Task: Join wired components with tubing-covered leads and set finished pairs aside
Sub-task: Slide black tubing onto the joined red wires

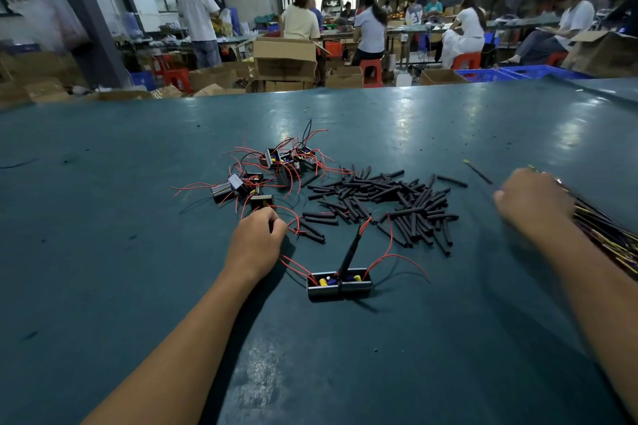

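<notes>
A joined pair of small black box components (339,284) stands near me on the green table (103,217), a black tube (352,248) rising from it and red wires trailing out. My left hand (257,241) rests with curled fingers at a red wire beside a loose component (261,201); whether it pinches the wire is hidden. More components (290,160) with red leads lie in a cluster beyond. A pile of black tubing pieces (390,203) spreads to the right. My right hand (531,203) reaches onto a bundle of dark leads with yellow tips (607,235) at the right edge.
One stray lead (478,172) lies alone beyond the tubing pile. Behind the table's far edge stand cardboard boxes (284,59), blue crates (531,72) and red stools, with several people working at benches.
</notes>
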